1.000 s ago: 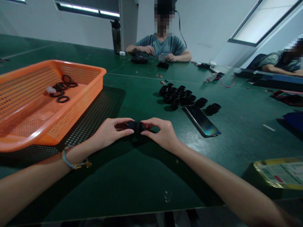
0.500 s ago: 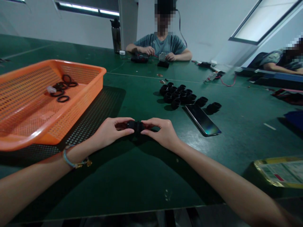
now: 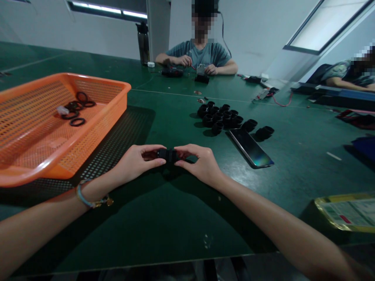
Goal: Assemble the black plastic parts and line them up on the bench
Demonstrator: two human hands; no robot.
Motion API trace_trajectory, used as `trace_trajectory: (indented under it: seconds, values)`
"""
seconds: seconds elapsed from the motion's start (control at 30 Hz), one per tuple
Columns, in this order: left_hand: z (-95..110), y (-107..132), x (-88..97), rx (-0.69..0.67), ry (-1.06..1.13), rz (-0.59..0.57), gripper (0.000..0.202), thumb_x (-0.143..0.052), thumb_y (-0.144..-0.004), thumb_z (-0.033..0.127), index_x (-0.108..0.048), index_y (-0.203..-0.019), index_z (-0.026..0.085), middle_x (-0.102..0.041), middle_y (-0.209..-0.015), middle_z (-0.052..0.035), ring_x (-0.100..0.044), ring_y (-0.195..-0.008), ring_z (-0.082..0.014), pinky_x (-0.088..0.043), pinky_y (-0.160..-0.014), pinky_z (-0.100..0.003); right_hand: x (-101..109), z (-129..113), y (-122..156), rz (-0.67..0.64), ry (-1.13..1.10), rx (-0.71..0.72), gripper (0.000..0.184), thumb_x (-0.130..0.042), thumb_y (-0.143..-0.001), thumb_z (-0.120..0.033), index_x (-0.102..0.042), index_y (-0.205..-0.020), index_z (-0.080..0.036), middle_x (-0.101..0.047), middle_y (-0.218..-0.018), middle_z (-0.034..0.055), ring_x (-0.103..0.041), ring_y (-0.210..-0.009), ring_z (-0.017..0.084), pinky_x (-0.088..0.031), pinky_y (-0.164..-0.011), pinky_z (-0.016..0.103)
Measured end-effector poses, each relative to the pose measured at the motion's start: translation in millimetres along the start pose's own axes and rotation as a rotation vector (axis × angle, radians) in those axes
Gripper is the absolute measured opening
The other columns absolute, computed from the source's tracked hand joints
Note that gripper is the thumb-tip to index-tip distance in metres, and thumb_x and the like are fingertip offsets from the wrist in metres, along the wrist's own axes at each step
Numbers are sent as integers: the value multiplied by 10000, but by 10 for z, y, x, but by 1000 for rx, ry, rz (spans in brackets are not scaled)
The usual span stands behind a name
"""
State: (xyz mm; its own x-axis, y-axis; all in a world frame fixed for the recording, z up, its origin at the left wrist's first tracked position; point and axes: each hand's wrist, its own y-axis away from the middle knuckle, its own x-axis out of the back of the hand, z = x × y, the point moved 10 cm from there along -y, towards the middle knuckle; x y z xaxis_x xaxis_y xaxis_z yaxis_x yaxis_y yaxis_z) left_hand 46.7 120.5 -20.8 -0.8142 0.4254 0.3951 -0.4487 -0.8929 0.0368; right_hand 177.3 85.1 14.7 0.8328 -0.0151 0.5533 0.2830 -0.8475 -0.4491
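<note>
Between my two hands, just above the green table (image 3: 175, 218), is a small black cylindrical fitting (image 3: 168, 155) lying sideways. My left hand (image 3: 137, 160) pinches its left end between thumb and fingers. On the other end, the thumb and fingers of my right hand (image 3: 202, 160) are closed in the same way. A raised ring shows round the fitting's middle; its ends are partly covered by my fingertips. Several similar black fittings (image 3: 218, 117) stand in a cluster beyond my right hand, beside a dark smartphone (image 3: 250, 149).
At the left stands an orange perforated basket (image 3: 96, 144) with several black rings (image 3: 77, 121) inside. A gold-edged tin (image 3: 345, 212) lies at the right. Across the table a person (image 3: 199, 58) handles small parts near a dark bottle (image 3: 143, 43); another person sits far right.
Hardly anything differs. My right fingers have shifted very slightly on the black fitting, and both hands keep their places.
</note>
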Motion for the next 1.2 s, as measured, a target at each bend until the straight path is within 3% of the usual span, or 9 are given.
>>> trace_trajectory:
  seconds: [0.2, 1.2]
  values:
    - [-12, 1, -1, 16, -1, -4, 499, -673, -618, 373, -661, -1050, 125, -731, -955, -57, -670, -883, -245, -532, -841, -381, 1, -10, 1, -2, 2, 3, 254, -716, -685, -130, -687, -933, -178, -708, -811, 15, -659, -704, 127, -552, -682, 263]
    - [-18, -1, 4, -10, 19, -1, 480, -680, -615, 354, -668, -1040, 130, -729, -961, -59, -672, -879, -235, -538, -829, -346, -14, -19, -9, -21, 31, 39, 230, -707, -717, -171, -699, -947, -175, -727, -852, 30, -676, -753, 145, -556, -687, 272]
